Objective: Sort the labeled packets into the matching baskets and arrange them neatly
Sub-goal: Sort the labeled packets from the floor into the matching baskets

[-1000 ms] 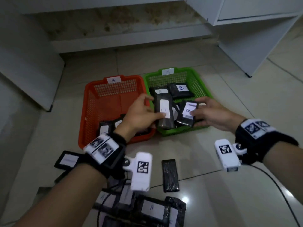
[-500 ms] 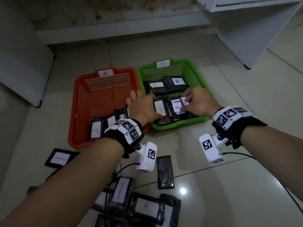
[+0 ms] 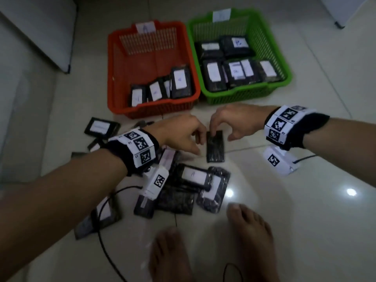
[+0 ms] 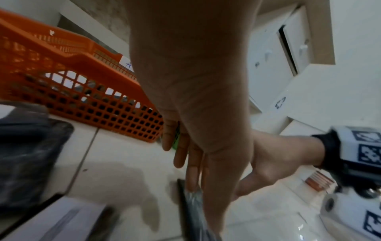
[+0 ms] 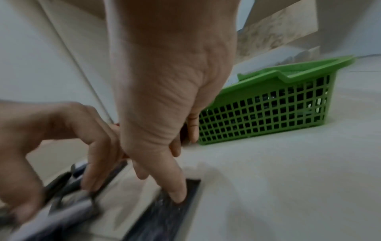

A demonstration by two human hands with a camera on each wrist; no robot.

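An orange basket (image 3: 142,58) and a green basket (image 3: 244,96) stand side by side on the floor, each holding several black packets with white labels. In front of them a single black packet (image 3: 215,149) lies with its label side down. My left hand (image 3: 200,144) touches its left edge with nearly straight fingers (image 4: 191,184). My right hand (image 3: 221,134) hovers over its far end, and one fingertip (image 5: 177,194) presses on the packet (image 5: 164,216). Neither hand has lifted it.
A loose pile of labeled packets (image 3: 193,176) lies near my left wrist, and another packet (image 3: 101,127) lies left of it. My bare feet (image 3: 250,241) and a black cable (image 3: 107,251) are close by. A white cabinet (image 3: 40,27) stands at far left.
Both hands have left the green basket, where the packets they held now lie. They have come back toward me and down onto the single packet on the floor.
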